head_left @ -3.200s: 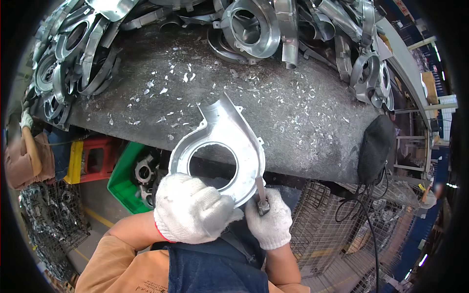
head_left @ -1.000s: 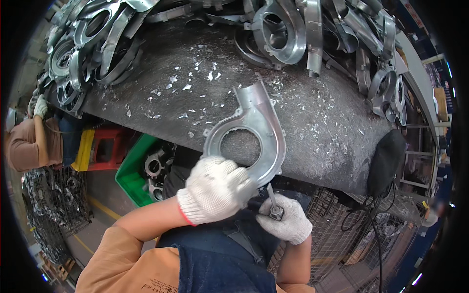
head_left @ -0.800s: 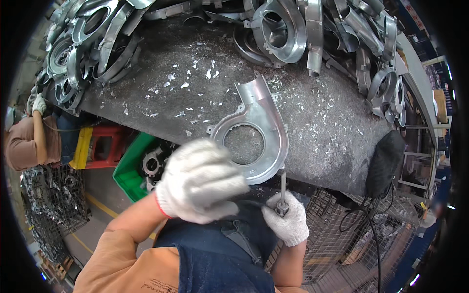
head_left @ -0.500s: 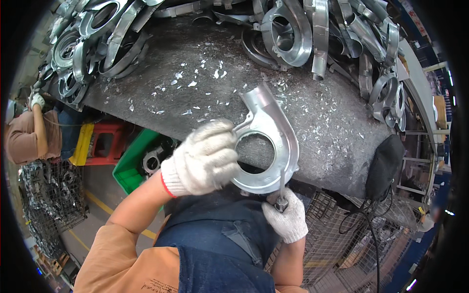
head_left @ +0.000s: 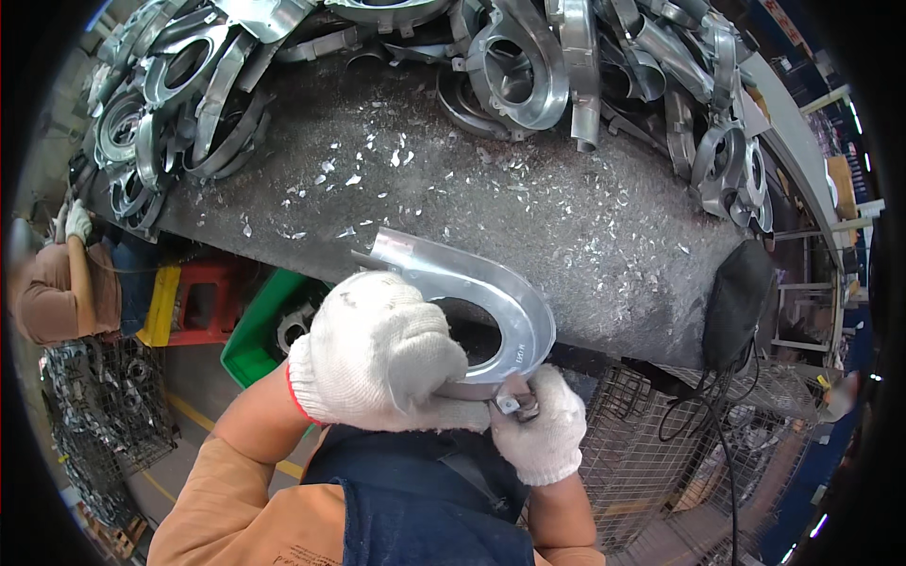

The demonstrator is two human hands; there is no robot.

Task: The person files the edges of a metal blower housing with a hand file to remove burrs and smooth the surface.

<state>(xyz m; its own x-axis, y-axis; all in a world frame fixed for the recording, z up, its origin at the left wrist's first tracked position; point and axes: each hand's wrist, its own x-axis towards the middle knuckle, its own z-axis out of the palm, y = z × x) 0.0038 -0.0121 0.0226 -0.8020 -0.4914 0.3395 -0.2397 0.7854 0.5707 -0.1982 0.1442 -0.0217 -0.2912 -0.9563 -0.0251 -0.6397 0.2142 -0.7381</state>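
Observation:
A silver, snail-shaped metal blower housing [head_left: 524, 316] with a large round opening is tilted over the front edge of the workbench, its outlet pointing to the upper left. My left hand [head_left: 377, 349], in a white knit glove, is closed around the housing's near left side. Close by, my right hand [head_left: 543, 424], also gloved, is closed at the housing's lower rim. A thin metal hand tool [head_left: 511, 403] is held in it; only a small part shows between the fingers, and the rest is hidden.
More metal housings [head_left: 517, 71] are heaped along the bench's far side. Bright metal flakes [head_left: 354, 179] litter the dark workbench [head_left: 311, 203]. A green bin [head_left: 250, 325] with parts stands left, near a red stool [head_left: 203, 302]. A dark bag-like object [head_left: 739, 302] hangs right. Another person [head_left: 71, 283] works far left.
The housing has turned counterclockwise, its outlet swinging from the top to the upper left. My left hand has moved lower and taken hold of it. The tool's shaft, seen before, is now mostly hidden.

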